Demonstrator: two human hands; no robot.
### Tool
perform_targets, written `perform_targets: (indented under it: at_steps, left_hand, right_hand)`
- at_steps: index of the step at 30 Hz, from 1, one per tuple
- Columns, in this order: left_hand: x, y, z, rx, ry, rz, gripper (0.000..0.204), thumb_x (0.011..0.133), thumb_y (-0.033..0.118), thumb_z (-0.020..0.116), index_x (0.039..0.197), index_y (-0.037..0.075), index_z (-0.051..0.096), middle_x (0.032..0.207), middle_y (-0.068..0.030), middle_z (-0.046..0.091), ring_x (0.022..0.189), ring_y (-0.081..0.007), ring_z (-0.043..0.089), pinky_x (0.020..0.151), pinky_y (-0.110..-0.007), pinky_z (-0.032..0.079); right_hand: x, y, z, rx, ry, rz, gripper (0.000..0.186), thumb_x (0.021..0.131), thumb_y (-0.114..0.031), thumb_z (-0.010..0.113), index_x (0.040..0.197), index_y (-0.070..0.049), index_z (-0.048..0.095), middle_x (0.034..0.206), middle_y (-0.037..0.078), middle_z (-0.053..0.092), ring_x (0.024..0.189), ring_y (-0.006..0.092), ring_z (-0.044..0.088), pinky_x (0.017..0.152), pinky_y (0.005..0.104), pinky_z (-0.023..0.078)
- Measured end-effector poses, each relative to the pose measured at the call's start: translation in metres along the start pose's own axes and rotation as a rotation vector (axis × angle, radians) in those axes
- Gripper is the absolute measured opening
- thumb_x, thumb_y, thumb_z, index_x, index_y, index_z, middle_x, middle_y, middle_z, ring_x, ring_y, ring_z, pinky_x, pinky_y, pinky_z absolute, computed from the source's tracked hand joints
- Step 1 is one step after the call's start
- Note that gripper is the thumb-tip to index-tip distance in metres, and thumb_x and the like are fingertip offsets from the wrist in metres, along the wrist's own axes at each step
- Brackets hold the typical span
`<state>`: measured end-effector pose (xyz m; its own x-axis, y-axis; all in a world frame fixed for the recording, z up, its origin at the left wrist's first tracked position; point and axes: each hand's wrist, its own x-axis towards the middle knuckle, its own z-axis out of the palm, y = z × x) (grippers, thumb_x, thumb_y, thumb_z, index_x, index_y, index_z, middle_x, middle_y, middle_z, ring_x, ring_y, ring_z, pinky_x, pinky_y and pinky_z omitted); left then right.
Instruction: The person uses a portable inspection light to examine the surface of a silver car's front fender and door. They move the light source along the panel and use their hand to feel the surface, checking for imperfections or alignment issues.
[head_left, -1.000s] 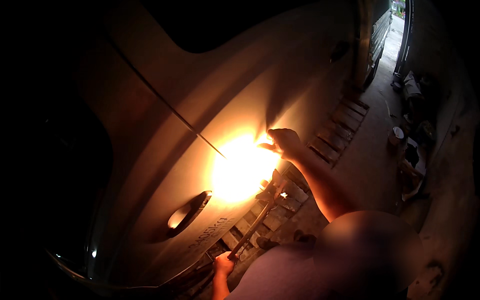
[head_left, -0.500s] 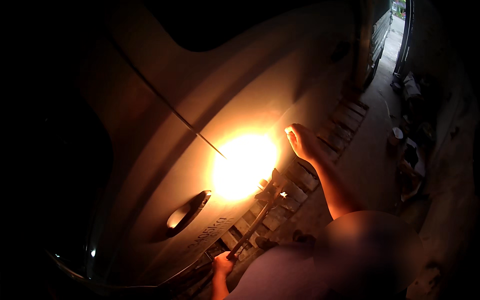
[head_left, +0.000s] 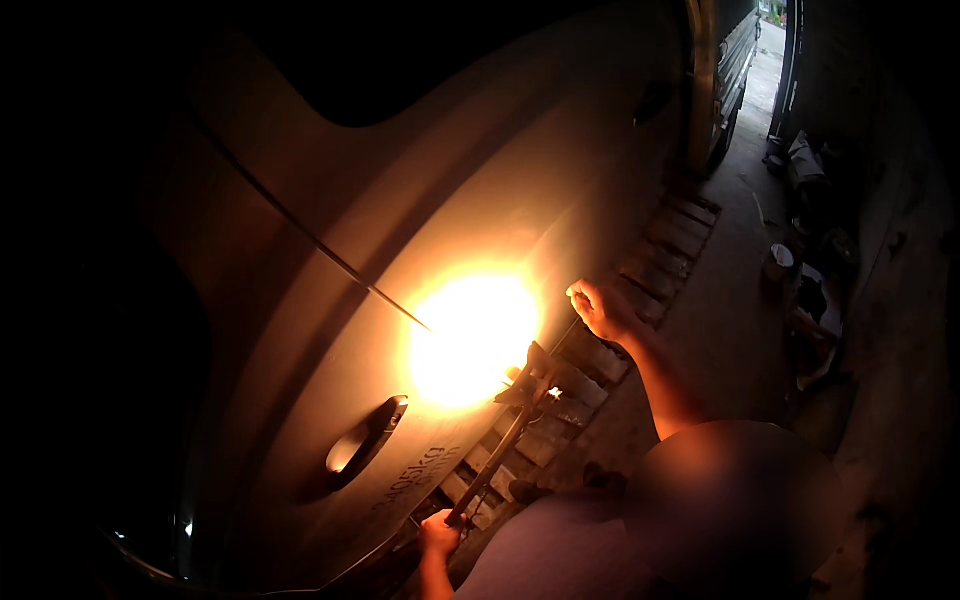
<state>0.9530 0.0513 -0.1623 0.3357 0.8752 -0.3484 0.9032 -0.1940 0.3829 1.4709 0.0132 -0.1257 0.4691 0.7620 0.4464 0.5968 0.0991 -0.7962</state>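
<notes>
A pale vehicle side panel with a dark seam and a recessed door handle fills the left and middle. My left hand, at the bottom, is closed round the shaft of a long-handled tool. The tool's flared head points at the panel, where a dazzling yellow-white glow washes out the surface. I cannot tell whether it is flame or lamp light. Higher and to the right, my right hand is raised beside the panel with its fingers curled; whatever they hold, if anything, is hidden.
Wooden slats run along the floor beside the panel. To the right stands a white bucket among dark clutter. Another vehicle and a bright doorway lie at the far upper right. The surroundings are very dark.
The whole view has shifted slightly, so the panel and glow sit a little further left and lower. My right hand has come down a little; the left keeps its grip.
</notes>
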Motion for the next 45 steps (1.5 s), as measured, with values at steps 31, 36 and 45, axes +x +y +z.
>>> perform_targets:
  at_steps: [31, 36, 45]
  left_hand:
    - [-0.001, -0.011, 0.001, -0.028, 0.001, -0.001, 0.03, 0.078, 0.04, 0.074, 0.095, 0.015, 0.074, 0.083, -0.0107, 0.071, 0.08, -0.0281, 0.07, 0.07, -0.038, 0.053]
    - [-0.004, -0.013, 0.001, -0.038, 0.021, 0.033, 0.031, 0.078, 0.041, 0.074, 0.095, 0.015, 0.074, 0.084, -0.012, 0.071, 0.082, -0.0292, 0.07, 0.07, -0.039, 0.053]
    - [0.0, -0.019, 0.005, -0.045, 0.033, 0.039, 0.03, 0.077, 0.038, 0.075, 0.092, 0.012, 0.074, 0.081, -0.0133, 0.07, 0.079, -0.0298, 0.07, 0.068, -0.04, 0.052]
  right_hand:
    - [0.028, 0.061, 0.088, 0.049, 0.019, 0.036, 0.026, 0.085, -0.023, 0.074, 0.077, -0.003, 0.059, 0.061, 0.008, 0.053, 0.058, 0.0156, 0.051, 0.055, 0.0334, 0.042]
    - [0.031, 0.089, 0.086, 0.075, 0.082, 0.13, 0.022, 0.084, -0.023, 0.075, 0.081, -0.005, 0.064, 0.068, 0.009, 0.06, 0.063, 0.0159, 0.055, 0.061, 0.0326, 0.045]
    - [-0.015, 0.096, 0.05, 0.092, 0.101, 0.195, 0.006, 0.09, -0.004, 0.051, 0.087, -0.003, 0.056, 0.076, 0.004, 0.06, 0.059, 0.0132, 0.058, 0.06, 0.0293, 0.049]
